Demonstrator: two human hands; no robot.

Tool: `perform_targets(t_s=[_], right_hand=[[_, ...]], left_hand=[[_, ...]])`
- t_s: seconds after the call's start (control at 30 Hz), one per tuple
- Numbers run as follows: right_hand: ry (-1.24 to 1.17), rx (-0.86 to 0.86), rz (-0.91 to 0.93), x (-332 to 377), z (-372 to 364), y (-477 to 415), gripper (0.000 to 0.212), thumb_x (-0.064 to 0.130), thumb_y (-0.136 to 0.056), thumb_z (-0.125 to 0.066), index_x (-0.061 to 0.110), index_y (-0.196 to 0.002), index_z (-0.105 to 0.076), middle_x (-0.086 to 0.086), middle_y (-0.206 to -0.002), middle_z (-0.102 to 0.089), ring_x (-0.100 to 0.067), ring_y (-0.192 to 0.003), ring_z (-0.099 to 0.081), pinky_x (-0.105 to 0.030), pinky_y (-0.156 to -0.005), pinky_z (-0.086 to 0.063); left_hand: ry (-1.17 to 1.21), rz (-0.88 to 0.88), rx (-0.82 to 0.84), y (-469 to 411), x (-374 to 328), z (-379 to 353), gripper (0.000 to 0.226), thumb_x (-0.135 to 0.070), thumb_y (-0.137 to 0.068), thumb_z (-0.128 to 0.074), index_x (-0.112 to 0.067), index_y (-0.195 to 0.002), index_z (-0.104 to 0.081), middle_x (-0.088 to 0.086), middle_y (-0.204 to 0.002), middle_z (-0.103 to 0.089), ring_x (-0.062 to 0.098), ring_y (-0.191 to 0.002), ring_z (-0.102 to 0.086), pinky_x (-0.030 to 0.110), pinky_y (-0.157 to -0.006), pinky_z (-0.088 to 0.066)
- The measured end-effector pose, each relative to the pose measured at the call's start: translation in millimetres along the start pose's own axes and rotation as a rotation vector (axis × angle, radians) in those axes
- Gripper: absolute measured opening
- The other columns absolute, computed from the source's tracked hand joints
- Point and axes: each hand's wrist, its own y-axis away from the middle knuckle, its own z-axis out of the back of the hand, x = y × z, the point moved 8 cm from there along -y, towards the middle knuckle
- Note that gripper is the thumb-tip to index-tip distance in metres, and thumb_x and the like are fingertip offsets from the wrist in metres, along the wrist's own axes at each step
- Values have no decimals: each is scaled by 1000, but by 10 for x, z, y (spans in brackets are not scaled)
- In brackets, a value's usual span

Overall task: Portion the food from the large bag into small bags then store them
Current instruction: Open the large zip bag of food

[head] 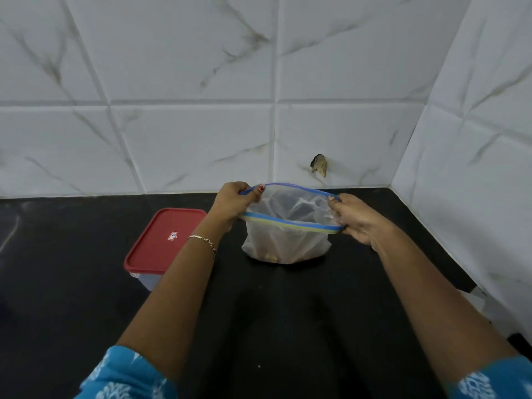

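Note:
A clear zip bag (285, 240) with a blue and yellow zip strip stands upright on the black counter (288, 326), its mouth pulled wide. Some brownish food shows dimly through its bottom. My left hand (230, 205) pinches the left end of the zip rim. My right hand (357, 217) pinches the right end. The two hands hold the opening apart between them.
A plastic box with a red lid (164, 240) sits on the counter to the left of the bag, under my left forearm. White marble-pattern tiled walls (201, 139) close the back and right sides. A chipped hole (319, 165) marks the back wall.

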Motion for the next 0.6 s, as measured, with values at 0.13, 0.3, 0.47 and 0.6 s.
perform_targets(t_s=[0.13, 0.3, 0.47, 0.6], right_hand=[[83, 68, -67, -51, -5, 104, 21, 30, -100, -50, 14, -102, -63, -2, -90, -69, -13, -79, -63, -30, -66, -52], [-140, 190, -53, -177, -102, 129, 30, 31, -89, -64, 11, -112, -64, -4, -100, -71, -15, -90, -66, -31, -78, -54], [-254, 298, 7, -266, -182, 189, 6, 21, -93, -59, 16, -96, -61, -1, -92, -70, -9, -76, -67, -23, -60, -56], [-254, 241, 47, -239, -155, 177, 21, 27, -95, -55, 9, -98, -65, -1, -87, -71, -10, -77, -67, -21, -66, -57]], left_hand=[[106, 97, 28, 48, 44, -52, 44, -45, -95, -53, -10, -68, -57, -10, -46, -61, 0, -35, -47, 12, -37, -34], [506, 376, 96, 155, 379, -213, 53, -48, -95, -50, -16, -55, -64, -9, -39, -46, 5, -30, -38, 19, -35, -28], [488, 437, 147, 277, 521, -252, 33, -38, -96, -55, -10, -81, -64, 3, -61, -64, 12, -47, -58, 20, -45, -47], [228, 336, 149, 177, 455, -136, 31, -39, -95, -56, -12, -86, -68, 3, -73, -66, 16, -68, -58, 31, -70, -51]])
